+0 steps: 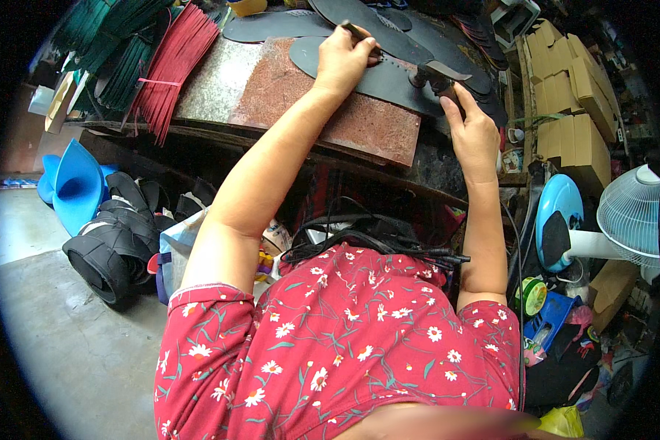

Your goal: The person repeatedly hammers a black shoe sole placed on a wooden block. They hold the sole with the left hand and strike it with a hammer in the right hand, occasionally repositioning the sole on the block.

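Observation:
My left hand point(342, 64) is closed round a short dark punch point(354, 31), its top poking out above my fingers. The hand rests over a flat black shoe sole point(312, 57), which has a row of small holes to the right of my fingers. This sole lies on a reddish-brown board point(370, 126). At the right, my right hand point(474, 136) grips a hammer point(445, 72) by its handle, with the metal head over the sole's right end. Whether the head touches the sole I cannot tell. The punch's lower tip is hidden by my fingers.
More black soles point(271, 26) lie behind and to the right. Bundles of red strips point(176, 66) and dark green strips point(110, 37) hang at the far left. Cardboard boxes point(576, 143) and a fan point(633, 214) stand at the right. Black rolled material point(114, 246) lies on the floor.

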### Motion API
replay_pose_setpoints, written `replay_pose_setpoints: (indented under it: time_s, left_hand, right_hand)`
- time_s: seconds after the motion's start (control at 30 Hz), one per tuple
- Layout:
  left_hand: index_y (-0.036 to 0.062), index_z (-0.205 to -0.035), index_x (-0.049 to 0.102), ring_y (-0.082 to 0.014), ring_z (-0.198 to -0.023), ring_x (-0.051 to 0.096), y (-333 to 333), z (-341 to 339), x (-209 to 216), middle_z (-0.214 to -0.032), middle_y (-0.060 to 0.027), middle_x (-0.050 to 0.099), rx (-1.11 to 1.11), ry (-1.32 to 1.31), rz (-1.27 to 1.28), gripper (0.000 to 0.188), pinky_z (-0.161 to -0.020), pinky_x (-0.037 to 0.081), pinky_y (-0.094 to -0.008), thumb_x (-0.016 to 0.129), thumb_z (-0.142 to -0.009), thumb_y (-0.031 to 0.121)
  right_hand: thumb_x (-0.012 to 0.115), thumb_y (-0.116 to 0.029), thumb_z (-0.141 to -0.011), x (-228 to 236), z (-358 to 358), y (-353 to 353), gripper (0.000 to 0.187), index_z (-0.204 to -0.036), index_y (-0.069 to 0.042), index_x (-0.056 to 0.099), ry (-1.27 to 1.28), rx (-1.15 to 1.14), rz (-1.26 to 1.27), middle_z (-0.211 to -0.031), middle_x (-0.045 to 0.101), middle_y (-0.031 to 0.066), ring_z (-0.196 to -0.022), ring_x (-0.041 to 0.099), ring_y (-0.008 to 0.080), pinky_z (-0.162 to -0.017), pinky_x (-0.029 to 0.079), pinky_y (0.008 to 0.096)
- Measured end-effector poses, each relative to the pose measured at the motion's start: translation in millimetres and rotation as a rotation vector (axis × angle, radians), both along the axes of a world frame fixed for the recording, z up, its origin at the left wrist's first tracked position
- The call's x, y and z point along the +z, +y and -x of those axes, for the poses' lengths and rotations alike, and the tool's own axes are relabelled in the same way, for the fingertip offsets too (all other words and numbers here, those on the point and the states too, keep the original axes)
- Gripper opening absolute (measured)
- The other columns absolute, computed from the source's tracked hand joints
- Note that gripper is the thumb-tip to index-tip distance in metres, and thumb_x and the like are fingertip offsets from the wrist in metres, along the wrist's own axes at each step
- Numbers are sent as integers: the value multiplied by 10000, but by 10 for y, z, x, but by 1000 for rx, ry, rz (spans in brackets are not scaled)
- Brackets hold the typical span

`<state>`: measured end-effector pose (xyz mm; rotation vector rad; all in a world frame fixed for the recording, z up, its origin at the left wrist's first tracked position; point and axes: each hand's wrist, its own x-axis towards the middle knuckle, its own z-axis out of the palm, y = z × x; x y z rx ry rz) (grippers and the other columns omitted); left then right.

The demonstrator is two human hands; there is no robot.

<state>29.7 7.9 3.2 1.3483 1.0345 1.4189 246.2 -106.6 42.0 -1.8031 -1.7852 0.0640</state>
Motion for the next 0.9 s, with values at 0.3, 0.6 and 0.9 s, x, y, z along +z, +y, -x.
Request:
replay_pose_setpoints:
  time_s: [0.3,0.6,0.9]
  left_hand:
    - [14,-962,641,-231,-788,718,22,7,-23,-847,-137,720,64,376,-143,206,-728,557,-338,727,-842,157]
    - [0,-968,632,-223,-798,722,-101,-56,36,-853,-140,723,163,583,-381,178,-739,553,-317,701,-875,135]
    - [26,-981,585,-393,-809,671,-114,-99,71,-803,-205,670,124,626,-526,172,-714,544,-447,662,-859,120]
  right_hand:
    - [693,-336,-904,239,9,-71,379,-1175,-71,681,419,76,-48,-989,723,160,-816,695,192,-741,518,330]
    - [540,-252,-1017,655,148,-313,268,-1117,-9,594,667,388,-632,-815,651,74,-648,563,103,-601,453,229]
    - [613,-240,-973,422,105,-166,311,-1188,-16,601,543,331,-573,-858,692,105,-718,644,167,-658,508,283]
